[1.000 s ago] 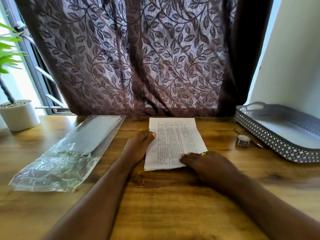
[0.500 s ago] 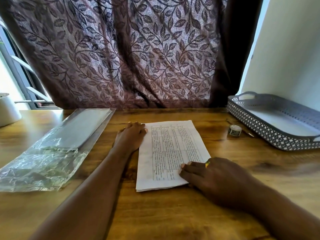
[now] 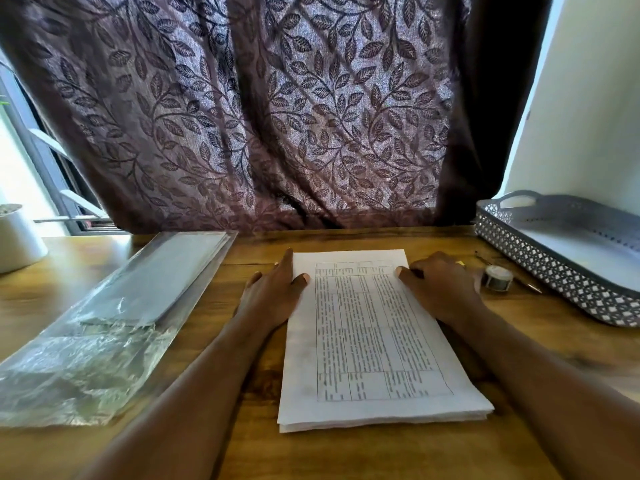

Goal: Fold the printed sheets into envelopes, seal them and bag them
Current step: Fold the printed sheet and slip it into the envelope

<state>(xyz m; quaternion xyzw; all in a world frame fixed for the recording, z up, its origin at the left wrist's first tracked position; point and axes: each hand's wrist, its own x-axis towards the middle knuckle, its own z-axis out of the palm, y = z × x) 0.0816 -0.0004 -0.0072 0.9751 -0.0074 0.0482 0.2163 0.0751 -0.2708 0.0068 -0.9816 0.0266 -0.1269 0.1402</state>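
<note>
Right hand (image 3: 440, 285) moved to far corner of sheets (image 3: 374, 341), opposite left hand (image 3: 273, 292)

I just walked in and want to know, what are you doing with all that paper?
A person at a wooden table has a stack of printed sheets lying flat in front of them. The left hand and the right hand rest at its far corners, thumbs on the top sheet. Nothing is folded yet. A clear plastic bag lies to the left; a small roll and a grey tray sit to the right.
</note>
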